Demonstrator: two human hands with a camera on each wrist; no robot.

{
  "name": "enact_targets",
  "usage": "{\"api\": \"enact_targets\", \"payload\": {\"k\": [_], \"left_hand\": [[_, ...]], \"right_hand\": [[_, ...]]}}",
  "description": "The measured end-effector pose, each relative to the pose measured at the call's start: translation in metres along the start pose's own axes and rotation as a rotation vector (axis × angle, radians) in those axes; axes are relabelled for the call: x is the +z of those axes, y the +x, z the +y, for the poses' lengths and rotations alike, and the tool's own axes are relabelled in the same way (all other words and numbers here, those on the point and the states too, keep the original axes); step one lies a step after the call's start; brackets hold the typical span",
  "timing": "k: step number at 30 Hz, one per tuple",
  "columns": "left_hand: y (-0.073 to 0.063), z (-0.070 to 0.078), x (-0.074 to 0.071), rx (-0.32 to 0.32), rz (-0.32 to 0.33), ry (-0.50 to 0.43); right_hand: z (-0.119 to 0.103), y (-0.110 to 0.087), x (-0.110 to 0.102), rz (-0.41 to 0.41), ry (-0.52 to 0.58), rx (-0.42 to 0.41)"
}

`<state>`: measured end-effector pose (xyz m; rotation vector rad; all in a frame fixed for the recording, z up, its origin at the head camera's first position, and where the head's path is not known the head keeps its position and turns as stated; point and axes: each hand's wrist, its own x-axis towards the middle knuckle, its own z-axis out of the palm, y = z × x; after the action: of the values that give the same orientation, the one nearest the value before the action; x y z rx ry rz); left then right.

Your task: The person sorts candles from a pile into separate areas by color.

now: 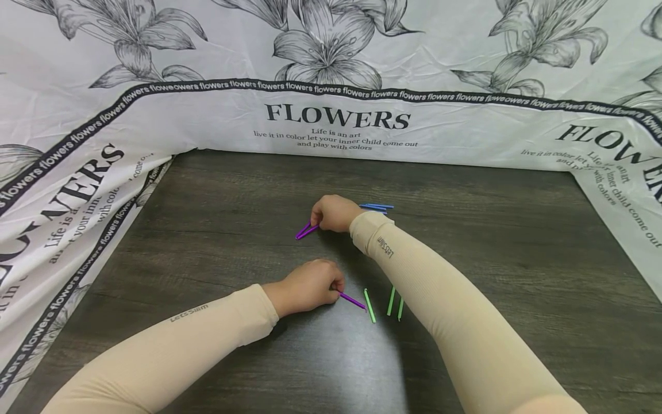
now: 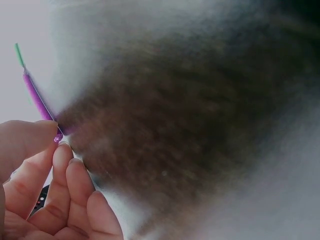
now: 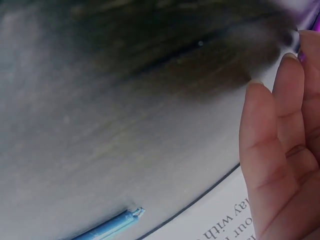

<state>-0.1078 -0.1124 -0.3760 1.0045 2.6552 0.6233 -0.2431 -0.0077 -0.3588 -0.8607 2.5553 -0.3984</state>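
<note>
My left hand (image 1: pixel 312 286) pinches a thin purple stick (image 1: pixel 353 300) between thumb and index finger. In the left wrist view this purple stick (image 2: pixel 37 97) has a narrowed end, close to a green stick (image 2: pixel 19 54). Farther back, my right hand (image 1: pixel 336 213) pinches the near ends of two purple sticks (image 1: pixel 306 232) that form a narrow V on the table. The right wrist view catches only the fingers (image 3: pixel 265 145) and a bit of purple at its edge.
Several blue sticks (image 1: pixel 380 206) lie just behind the right wrist. One green stick (image 1: pixel 369 306) lies by the tip of the left hand's stick; two more green sticks (image 1: pixel 391 301) lie beside the right sleeve. A flower-printed cloth (image 1: pixel 331 138) borders the dark wooden table (image 1: pixel 233 190).
</note>
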Motion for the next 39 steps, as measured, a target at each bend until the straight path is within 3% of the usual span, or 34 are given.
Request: {"api": "enact_targets", "payload": {"k": [39], "left_hand": [[-0.0007, 0.0026, -0.0021, -0.004, -0.011, -0.005]], "right_hand": [[-0.0006, 0.0018, 0.0017, 0.036, -0.025, 0.017]]}}
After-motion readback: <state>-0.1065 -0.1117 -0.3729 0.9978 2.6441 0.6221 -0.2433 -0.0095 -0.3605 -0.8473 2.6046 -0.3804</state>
